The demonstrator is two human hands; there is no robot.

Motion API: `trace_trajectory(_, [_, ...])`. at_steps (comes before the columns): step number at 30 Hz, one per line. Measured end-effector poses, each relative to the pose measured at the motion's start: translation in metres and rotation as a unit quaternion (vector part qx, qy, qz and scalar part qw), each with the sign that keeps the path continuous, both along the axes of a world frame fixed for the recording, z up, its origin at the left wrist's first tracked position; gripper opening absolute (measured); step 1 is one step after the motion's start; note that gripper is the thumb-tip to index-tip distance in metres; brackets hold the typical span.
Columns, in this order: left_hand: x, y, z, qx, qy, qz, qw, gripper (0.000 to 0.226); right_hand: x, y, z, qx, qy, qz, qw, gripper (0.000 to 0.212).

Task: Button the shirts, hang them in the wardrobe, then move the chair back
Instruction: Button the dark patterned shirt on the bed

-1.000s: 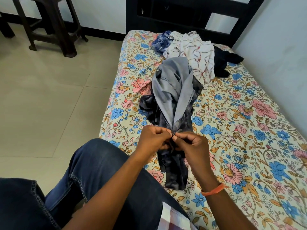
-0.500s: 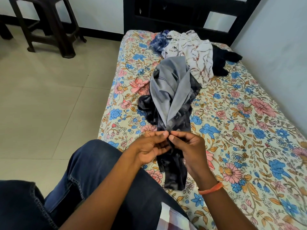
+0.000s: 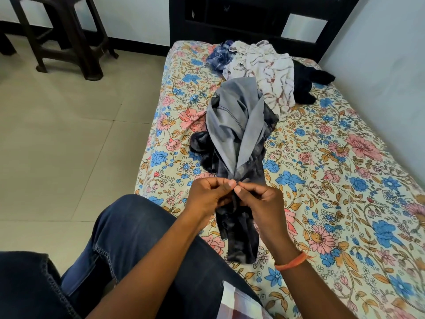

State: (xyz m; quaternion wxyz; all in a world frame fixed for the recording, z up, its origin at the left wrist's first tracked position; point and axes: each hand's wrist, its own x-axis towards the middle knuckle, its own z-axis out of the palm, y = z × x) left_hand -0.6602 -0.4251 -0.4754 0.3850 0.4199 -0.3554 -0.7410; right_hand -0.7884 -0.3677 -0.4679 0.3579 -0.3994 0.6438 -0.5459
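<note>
the chair [image 3: 66,38] stands far on the left, on the floor [image 3: 69,139], well apart from the bed [image 3: 345,180]. the dark shirt [image 3: 239,139] lies on the flowered bed sheet, and its long axis runs straight away from the person, from the hem near the knee up to the grey inside part at the far end. both hands meet in the middle of this axis, so the unbuttoned part goes away from the grip, toward the headboard, and the closed-looking part hangs down toward the person.

the left hand [image 3: 210,195] comes from the left, knuckles up, and its thumb and first finger pinch one edge of the shirt front. the right hand [image 3: 258,200], with an orange band [image 3: 291,263] on the wrist, comes from the right and pinches the other edge; the two thumbs almost touch. the button itself is too small to see. both hands are equally near, so i think the next button is the one just beyond the fingers.

at the far end of the bed the other shirts wait: a blue checked one [image 3: 219,55], a white patterned one [image 3: 266,72] and a black one [image 3: 308,81]. i judge the task is at an early stage.
</note>
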Motion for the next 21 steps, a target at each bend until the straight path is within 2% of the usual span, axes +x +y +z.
trace_trajectory(2, [-0.003,0.001,-0.001,-0.068,-0.06,-0.004,0.996,0.008,-0.001,0.001,-0.002,-0.004,0.033,-0.014,0.999,0.015])
trace_trajectory(6, [-0.01,0.003,0.001,-0.142,-0.164,-0.018,0.976,0.017,-0.002,0.003,-0.005,-0.011,0.09,-0.035,0.995,0.014])
trace_trajectory(10, [-0.011,0.0,0.006,-0.152,-0.212,-0.048,0.964,0.022,-0.002,0.003,-0.006,-0.011,0.089,-0.042,0.995,0.014])
trace_trajectory(17, [-0.016,0.005,0.012,-0.026,-0.2,-0.052,0.978,0.027,-0.002,0.0,-0.015,0.003,0.028,-0.013,1.0,0.017])
trace_trajectory(21, [-0.012,-0.001,0.017,0.104,-0.159,-0.077,0.979,0.018,-0.004,-0.001,-0.019,0.009,-0.082,-0.013,0.996,0.017])
